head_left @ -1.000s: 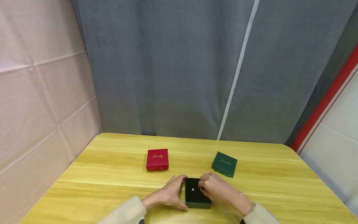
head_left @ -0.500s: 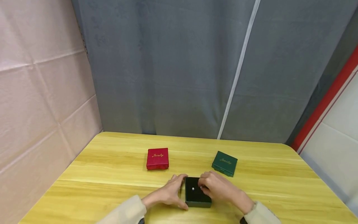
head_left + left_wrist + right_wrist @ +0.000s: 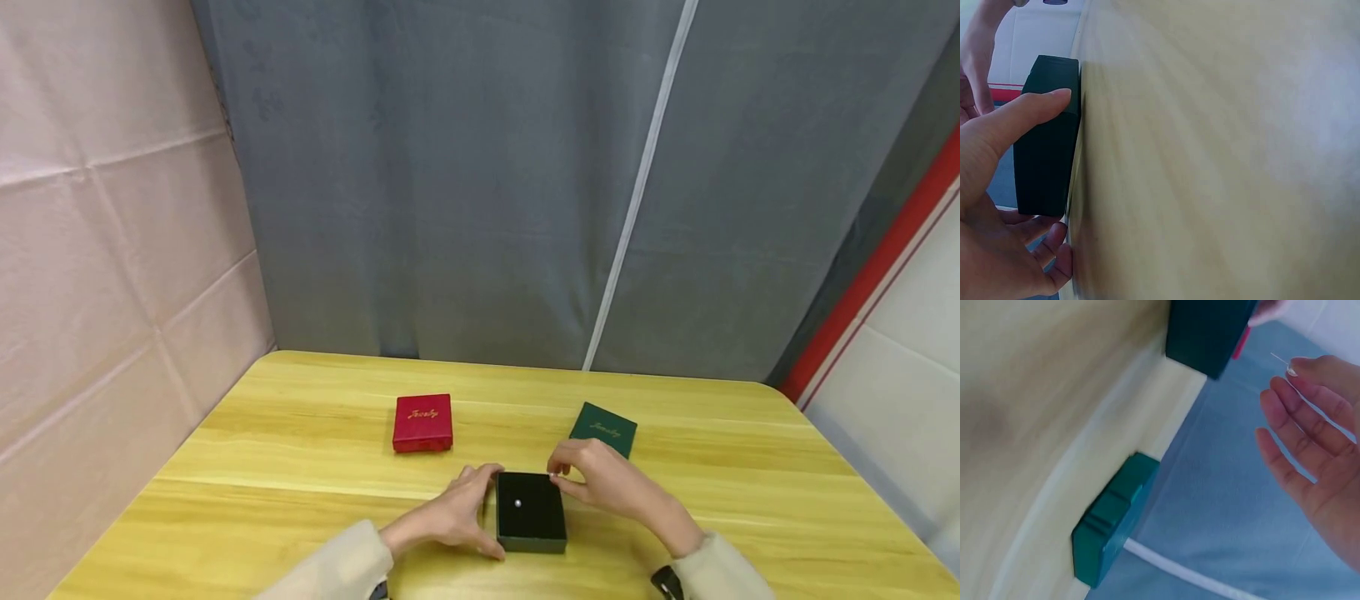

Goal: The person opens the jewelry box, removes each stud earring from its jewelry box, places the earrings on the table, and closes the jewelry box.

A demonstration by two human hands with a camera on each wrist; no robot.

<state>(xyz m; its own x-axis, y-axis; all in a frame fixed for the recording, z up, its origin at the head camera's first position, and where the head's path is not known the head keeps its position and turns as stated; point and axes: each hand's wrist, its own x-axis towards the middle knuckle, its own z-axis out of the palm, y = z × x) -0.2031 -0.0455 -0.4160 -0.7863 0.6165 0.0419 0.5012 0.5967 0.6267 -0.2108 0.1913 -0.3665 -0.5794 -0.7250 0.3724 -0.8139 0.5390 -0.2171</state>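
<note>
At the lower centre of the head view, the person's left hand (image 3: 453, 512) grips a dark box (image 3: 532, 547) by its sides, thumb and fingers spread wide. A bead (image 3: 517, 503) sits in its black lining, left of the middle. By the box's upper right corner, the right hand (image 3: 611, 483) pinches a tiny pin (image 3: 1291, 370), perhaps a pearl stud. Farther up lie a red box (image 3: 423, 421), left, and a green box (image 3: 606, 425), right, partly hidden.

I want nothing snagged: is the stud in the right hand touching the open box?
Apart: the right wrist view shows curtain between the stud and the open box.
</note>
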